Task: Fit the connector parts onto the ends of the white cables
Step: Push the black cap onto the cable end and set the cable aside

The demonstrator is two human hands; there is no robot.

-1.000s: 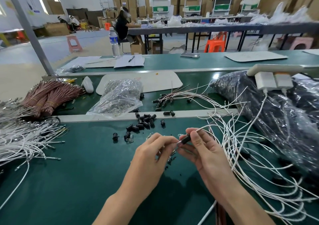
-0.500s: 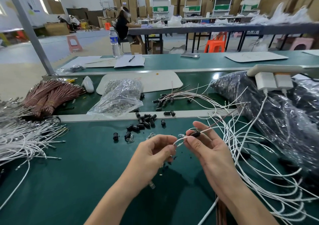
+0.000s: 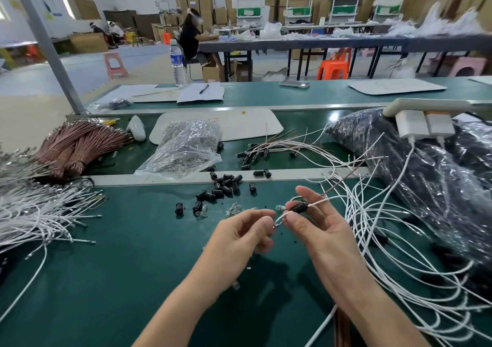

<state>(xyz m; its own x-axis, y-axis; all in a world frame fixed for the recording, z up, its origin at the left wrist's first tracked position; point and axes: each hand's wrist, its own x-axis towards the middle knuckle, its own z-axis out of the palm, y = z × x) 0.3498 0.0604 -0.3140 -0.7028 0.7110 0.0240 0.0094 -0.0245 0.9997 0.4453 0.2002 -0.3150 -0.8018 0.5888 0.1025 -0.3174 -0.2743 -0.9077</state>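
Bare green surface (image 3: 111,280) lay open left of and below the hands, a clear way in. White cables (image 3: 394,245) sprawled across the right side, another white bundle (image 3: 34,213) crowded the far left, and loose black connector parts (image 3: 223,184) littered the strip just beyond the hands

Two bare forearms, left hand (image 3: 239,236) and right hand (image 3: 319,229) ungloved, unadorned.

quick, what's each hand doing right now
Left hand: closed, pinching the end of the white cable.
Right hand: closed on the same cable, at the black connector.
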